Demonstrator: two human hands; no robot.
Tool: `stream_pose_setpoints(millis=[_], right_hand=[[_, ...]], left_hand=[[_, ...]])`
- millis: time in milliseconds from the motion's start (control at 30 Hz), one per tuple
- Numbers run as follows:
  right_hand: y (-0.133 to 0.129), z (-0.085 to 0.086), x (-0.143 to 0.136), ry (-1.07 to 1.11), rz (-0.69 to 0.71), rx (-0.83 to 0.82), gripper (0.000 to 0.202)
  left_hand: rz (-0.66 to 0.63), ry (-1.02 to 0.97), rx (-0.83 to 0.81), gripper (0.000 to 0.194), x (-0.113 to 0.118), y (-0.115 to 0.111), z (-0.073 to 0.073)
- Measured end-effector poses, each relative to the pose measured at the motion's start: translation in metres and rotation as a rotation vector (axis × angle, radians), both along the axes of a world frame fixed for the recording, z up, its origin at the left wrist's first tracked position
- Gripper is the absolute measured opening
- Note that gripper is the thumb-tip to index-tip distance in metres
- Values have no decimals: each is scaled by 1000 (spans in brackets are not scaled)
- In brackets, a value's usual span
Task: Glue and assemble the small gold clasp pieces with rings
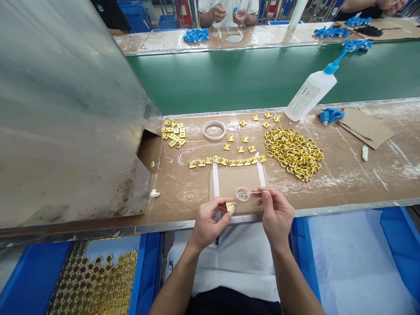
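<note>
Between thumb and index finger, my left hand (210,221) pinches a small square gold piece (230,206) near the table's front edge. My right hand (276,212) grips a thin stick (256,192), whose tip reaches into a small clear round dish (242,194). The dish rests on a cardboard pad (226,177) fixed with white tape strips. Behind the pad runs a row of gold pieces (239,162), with several more scattered beyond it. A heap of gold rings (293,153) lies to the right.
A white bottle (310,96) with a blue nozzle stands at the back right. A metal housing (75,109) fills the left. Blue trays (302,245) sit below the table edge. A roll of tape (214,130) lies behind the row. Across the green belt (229,81), another person's hands work.
</note>
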State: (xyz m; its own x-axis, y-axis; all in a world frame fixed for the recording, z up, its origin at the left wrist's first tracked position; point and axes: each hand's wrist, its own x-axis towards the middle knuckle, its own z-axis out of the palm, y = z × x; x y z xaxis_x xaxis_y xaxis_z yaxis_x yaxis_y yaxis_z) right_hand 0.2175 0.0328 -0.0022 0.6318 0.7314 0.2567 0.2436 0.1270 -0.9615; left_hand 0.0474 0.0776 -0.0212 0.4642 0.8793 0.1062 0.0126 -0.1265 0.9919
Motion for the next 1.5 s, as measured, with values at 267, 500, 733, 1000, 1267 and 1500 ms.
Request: stream_pose_setpoints(millis=[267, 500, 733, 1000, 1267, 1500], right_hand=[[-20, 9, -31, 38, 160, 48, 15], [-19, 1, -34, -8, 195, 38, 19], [-17, 6, -34, -65, 199, 50, 18], [-17, 6, -33, -101, 201, 19, 16], [-18, 5, -32, -123, 197, 33, 18], [-17, 4, -33, -148, 210, 45, 18]], left_hand=[[5, 13, 63, 24, -1, 0, -2], [4, 14, 79, 23, -1, 0, -1], [-11, -24, 65, 23, -1, 1, 0], [-2, 3, 69, 23, -1, 0, 0], [6, 9, 71, 23, -1, 0, -1], [18, 27, 81, 22, -1, 0, -1]])
